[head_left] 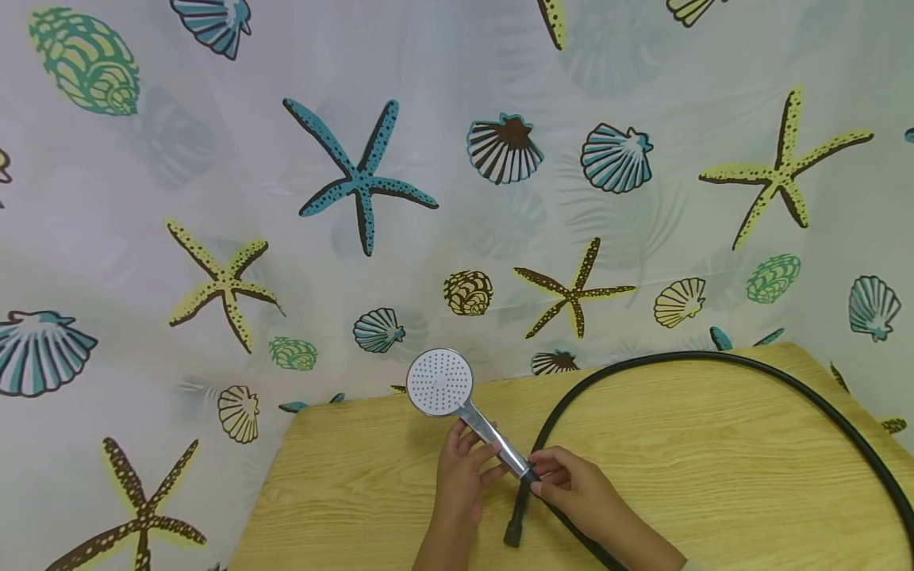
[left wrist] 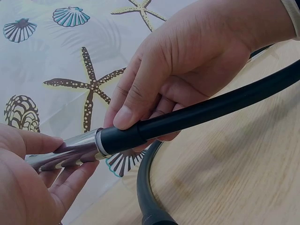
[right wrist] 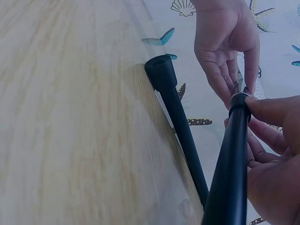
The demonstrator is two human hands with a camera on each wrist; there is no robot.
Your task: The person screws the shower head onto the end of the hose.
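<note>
A chrome shower head (head_left: 439,382) with a round, white-dotted face is held up over the table in the head view. My left hand (head_left: 460,476) grips its chrome handle (left wrist: 77,149), thumb on one side and fingers on the other. At the handle's lower end sits the black collar of a shower hose (left wrist: 206,112). My right hand (head_left: 581,492) pinches that collar (left wrist: 123,139) between thumb and fingers, right against the handle's end rim. The hose's other end, a wider black fitting (right wrist: 161,71), shows beside the hands.
The hose loops in a wide arc across the right side of the wooden table (head_left: 343,492). Behind the table hangs a white curtain (head_left: 428,47) printed with starfish and shells, reaching down past the table's back edge.
</note>
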